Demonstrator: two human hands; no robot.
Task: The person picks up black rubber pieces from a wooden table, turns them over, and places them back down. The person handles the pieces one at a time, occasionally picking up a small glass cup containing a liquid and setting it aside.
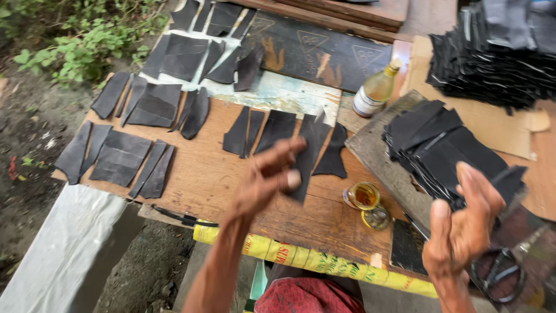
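Both hands hover over the wooden table point(202, 179): the left hand point(267, 179) pinches a dark leather piece point(310, 153), while the right hand point(463, 232) is open and loosely curled, grasping nothing, just beside a stack of leather pieces point(431, 145). Between them sit a small open jar point(364, 196) and its lid point(377, 217), with a bottle point(376, 88) behind — cut pieces point(139, 133) lie spread to the left. Scissors point(498, 275) are partly hidden by the right hand, and motion blurs both hands.
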